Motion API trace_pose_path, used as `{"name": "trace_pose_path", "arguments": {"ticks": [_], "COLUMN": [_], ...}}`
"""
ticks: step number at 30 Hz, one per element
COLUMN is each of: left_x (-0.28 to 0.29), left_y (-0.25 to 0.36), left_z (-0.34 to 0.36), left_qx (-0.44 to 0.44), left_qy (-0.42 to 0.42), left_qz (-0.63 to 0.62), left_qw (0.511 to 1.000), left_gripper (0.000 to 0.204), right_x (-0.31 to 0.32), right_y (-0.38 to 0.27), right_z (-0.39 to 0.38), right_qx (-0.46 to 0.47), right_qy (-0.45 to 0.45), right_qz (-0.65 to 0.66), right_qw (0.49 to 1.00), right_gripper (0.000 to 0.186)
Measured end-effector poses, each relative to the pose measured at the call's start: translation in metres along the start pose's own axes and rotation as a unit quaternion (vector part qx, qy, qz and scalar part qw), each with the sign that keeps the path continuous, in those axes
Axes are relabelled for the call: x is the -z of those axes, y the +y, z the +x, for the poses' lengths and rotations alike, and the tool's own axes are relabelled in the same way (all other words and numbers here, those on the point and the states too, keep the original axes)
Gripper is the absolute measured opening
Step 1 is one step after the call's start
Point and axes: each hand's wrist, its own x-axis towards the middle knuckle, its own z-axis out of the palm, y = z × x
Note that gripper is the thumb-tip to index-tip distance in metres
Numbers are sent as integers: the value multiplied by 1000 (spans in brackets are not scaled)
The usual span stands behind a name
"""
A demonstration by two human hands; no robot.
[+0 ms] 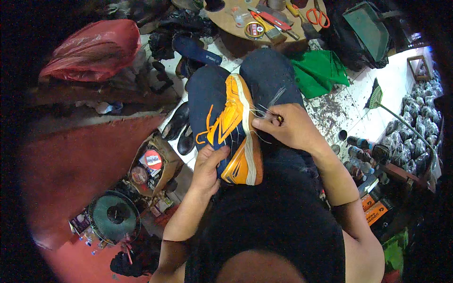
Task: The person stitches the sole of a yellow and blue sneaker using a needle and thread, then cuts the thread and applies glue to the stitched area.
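Note:
An orange and dark-blue sports shoe (234,118) lies on its side across my lap, its white and orange sole edge turned to the right. My left hand (207,167) grips the shoe at the heel opening, thumb on the dark upper. Beside the sole, my right hand (292,127) is closed in a pinch on white thread (259,112), whose loose ends fan out over my right knee. More thread runs against the sole edge. A dark ring-like object shows at its fingers. Whether a needle is in the pinch is hidden. The orange lace (209,120) hangs loose.
Ahead stands a round table (226,19) with a brush, a knife, red-handled scissors (318,18) and a round tin. A green cloth (321,70) lies right of my knees. A cardboard box (155,165) and a fan (114,214) stand left; bagged goods (415,122) line the right.

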Motion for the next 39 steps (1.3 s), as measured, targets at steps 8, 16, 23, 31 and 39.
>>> {"name": "trace_pose_path", "arguments": {"ticks": [8, 16, 23, 31, 39], "left_x": [7, 15, 25, 18, 35], "left_y": [-19, -15, -13, 1, -19], "left_z": [-7, -14, -14, -14, -30], "left_qx": [-13, -59, -45, -29, -60], "left_qy": [31, 69, 157, 17, 86], "left_qz": [21, 140, 191, 302, 407], "left_qw": [999, 986, 968, 953, 907], "left_gripper": [28, 25, 14, 22, 45], "right_x": [1, 20, 8, 0, -6], "right_y": [30, 59, 57, 69, 72], "right_z": [5, 6, 1, -9, -5], "right_qx": [-99, -150, -97, -178, -215], "right_qy": [44, 130, 126, 146, 162], "right_qz": [468, 729, 774, 715, 723], "right_qw": [877, 655, 614, 660, 636], "right_gripper": [27, 22, 28, 25, 23]}}
